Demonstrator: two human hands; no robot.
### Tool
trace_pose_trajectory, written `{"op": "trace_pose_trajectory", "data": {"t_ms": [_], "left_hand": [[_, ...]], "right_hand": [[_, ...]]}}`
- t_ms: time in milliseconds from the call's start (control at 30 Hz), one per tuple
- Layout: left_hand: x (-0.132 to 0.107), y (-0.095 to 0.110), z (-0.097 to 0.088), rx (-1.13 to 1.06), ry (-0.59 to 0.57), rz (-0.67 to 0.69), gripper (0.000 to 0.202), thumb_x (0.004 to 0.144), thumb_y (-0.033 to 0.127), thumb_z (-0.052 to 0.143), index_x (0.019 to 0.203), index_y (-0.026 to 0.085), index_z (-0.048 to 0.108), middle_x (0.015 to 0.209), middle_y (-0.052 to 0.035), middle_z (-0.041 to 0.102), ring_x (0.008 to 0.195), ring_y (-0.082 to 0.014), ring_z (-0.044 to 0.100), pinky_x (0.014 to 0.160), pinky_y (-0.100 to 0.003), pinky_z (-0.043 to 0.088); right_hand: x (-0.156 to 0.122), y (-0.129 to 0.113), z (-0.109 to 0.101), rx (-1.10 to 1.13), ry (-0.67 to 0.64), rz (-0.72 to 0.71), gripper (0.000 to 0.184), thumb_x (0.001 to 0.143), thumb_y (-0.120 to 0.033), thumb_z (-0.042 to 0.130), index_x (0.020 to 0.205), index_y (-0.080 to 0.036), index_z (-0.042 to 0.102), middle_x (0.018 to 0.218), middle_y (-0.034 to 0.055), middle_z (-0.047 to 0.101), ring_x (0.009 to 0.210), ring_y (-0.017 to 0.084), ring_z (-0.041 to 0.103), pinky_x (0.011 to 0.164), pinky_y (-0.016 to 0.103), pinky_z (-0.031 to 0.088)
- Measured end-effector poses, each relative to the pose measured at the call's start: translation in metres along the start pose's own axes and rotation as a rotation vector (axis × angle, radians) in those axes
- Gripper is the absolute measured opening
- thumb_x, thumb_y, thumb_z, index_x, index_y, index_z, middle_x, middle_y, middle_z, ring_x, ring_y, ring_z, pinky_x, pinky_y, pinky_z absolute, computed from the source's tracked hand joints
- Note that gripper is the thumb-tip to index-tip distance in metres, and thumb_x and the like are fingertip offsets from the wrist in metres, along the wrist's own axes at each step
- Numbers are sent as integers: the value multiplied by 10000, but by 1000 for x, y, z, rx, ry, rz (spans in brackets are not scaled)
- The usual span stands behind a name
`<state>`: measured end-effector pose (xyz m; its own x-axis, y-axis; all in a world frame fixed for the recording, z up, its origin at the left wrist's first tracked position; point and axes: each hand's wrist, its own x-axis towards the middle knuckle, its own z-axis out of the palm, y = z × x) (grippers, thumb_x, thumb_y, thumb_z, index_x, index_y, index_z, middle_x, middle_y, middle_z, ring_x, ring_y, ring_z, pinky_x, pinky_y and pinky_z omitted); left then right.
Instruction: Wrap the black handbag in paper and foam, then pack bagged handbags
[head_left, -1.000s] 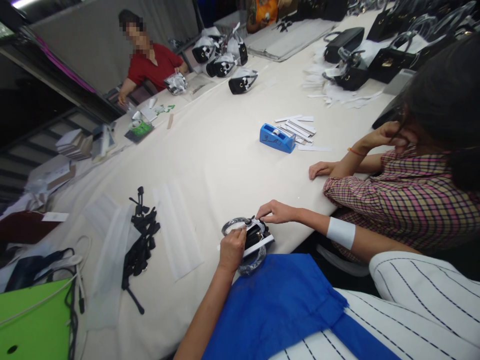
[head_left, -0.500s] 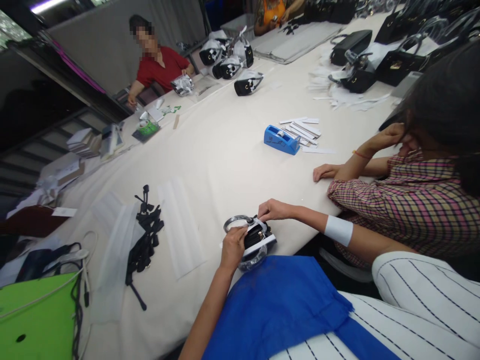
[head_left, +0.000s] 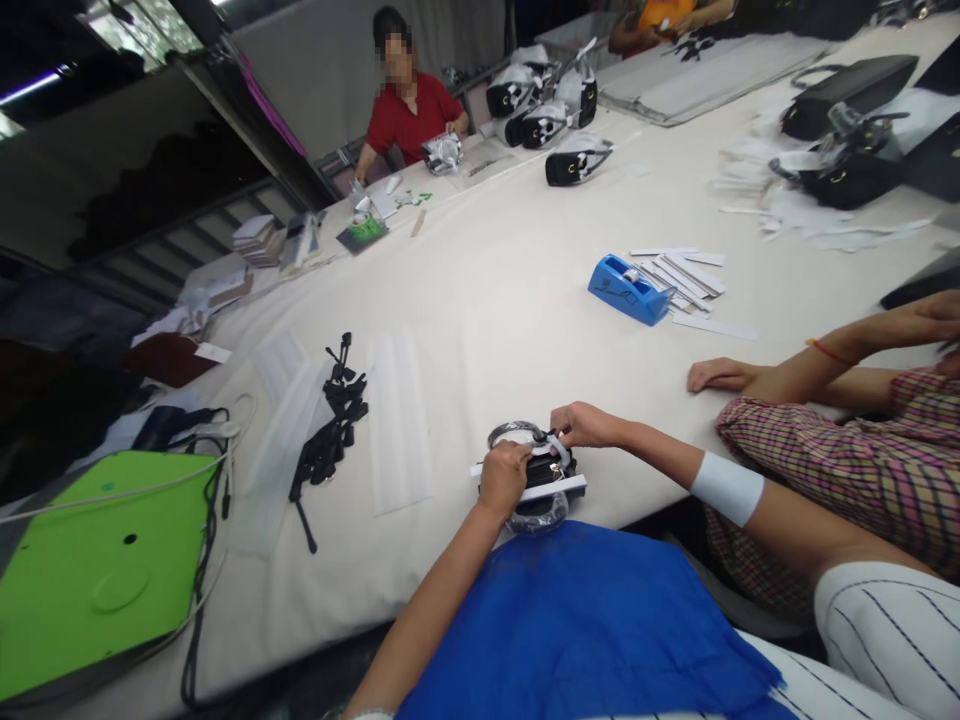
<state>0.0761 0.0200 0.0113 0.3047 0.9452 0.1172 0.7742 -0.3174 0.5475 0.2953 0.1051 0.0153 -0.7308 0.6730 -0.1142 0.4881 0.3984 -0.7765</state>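
Observation:
A small black handbag [head_left: 541,478] with wrapped handles lies at the near edge of the white table [head_left: 480,310], a white paper strip across it. My left hand [head_left: 502,477] is closed on the bag's left side over the strip. My right hand [head_left: 583,424] pinches the wrapping at the bag's top handle. A blue cloth [head_left: 592,630] covers my lap just below the bag.
A pile of black straps [head_left: 328,440] lies left of the bag between translucent sheets. A blue tape dispenser [head_left: 628,289] and white paper strips sit further back. A person in a plaid shirt [head_left: 840,460] leans on the table to my right. A green case [head_left: 90,560] sits at left.
The view has swung to the right and down, so everything sits further right in the picture. Both hands stay on the bag; the left has shifted slightly along its side.

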Motion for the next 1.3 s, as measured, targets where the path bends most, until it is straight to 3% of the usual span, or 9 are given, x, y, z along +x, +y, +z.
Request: {"op": "trace_pose_trajectory", "data": {"t_ms": [200, 367, 533, 667, 833, 900, 1067, 1300], "left_hand": [[4, -2, 7, 85, 24, 25, 260, 913, 104, 477, 965, 143, 728, 854, -89, 702, 848, -198, 633, 827, -331, 526], [7, -3, 4, -23, 98, 46, 222, 889, 80, 521, 961, 143, 721, 911, -78, 724, 881, -194, 653, 868, -348, 537], [-23, -11, -20, -142, 276, 105, 227, 926, 127, 498, 1015, 179, 700, 1076, -71, 701, 1032, -178, 637, 973, -363, 511], [-48, -31, -38, 12, 443, -94, 230, 904, 251, 576, 1097, 169, 669, 1076, -118, 661, 1051, -238, 601, 955, -430, 503], [-55, -51, -38, -223, 221, -261, 224, 865, 324, 612, 1008, 171, 692, 986, -79, 678, 836, -179, 640, 775, -331, 567], [-56, -53, -36, -283, 216, -258, 195, 861, 300, 606, 966, 170, 705, 970, -72, 687, 869, -179, 649, 789, -318, 566], [-60, -52, -35, -238, 295, -160, 182, 888, 236, 576, 987, 181, 719, 991, -62, 710, 933, -180, 666, 905, -343, 548], [-55, -58, -33, -6, 276, 51, 242, 940, 193, 496, 1050, 174, 710, 1003, -83, 708, 939, -182, 667, 920, -351, 553]], "right_hand": [[2, -1, 9, -180, 115, -15, 225, 780, -389, 725, 697, -181, 703, 781, 29, 672, 727, 156, 593, 618, 234, 367], [-2, 7, 16, -127, 246, -78, 294, 813, -422, 700, 658, -172, 688, 741, 42, 647, 752, 163, 589, 671, 244, 414], [-8, 11, 19, 6, 280, -89, 272, 827, -450, 682, 741, -201, 752, 754, 39, 647, 756, 165, 588, 691, 253, 439], [-14, 5, 21, 107, 275, -62, 282, 794, -477, 709, 762, -203, 764, 782, 39, 648, 755, 161, 596, 695, 252, 441], [-18, 0, 17, 114, 249, -94, 300, 781, -489, 721, 745, -193, 753, 800, 46, 657, 786, 172, 604, 711, 256, 441], [-19, -1, 15, 79, 249, -113, 303, 797, -488, 706, 770, -190, 753, 820, 58, 671, 806, 182, 606, 734, 267, 450], [-24, -2, 14, 12, 254, -164, 267, 864, -436, 639, 869, -197, 756, 876, 77, 696, 834, 190, 618, 771, 282, 471], [-33, 0, 20, -101, 309, -196, 266, 959, -344, 495, 958, -198, 717, 937, 70, 708, 844, 161, 648, 782, 246, 473]]}}
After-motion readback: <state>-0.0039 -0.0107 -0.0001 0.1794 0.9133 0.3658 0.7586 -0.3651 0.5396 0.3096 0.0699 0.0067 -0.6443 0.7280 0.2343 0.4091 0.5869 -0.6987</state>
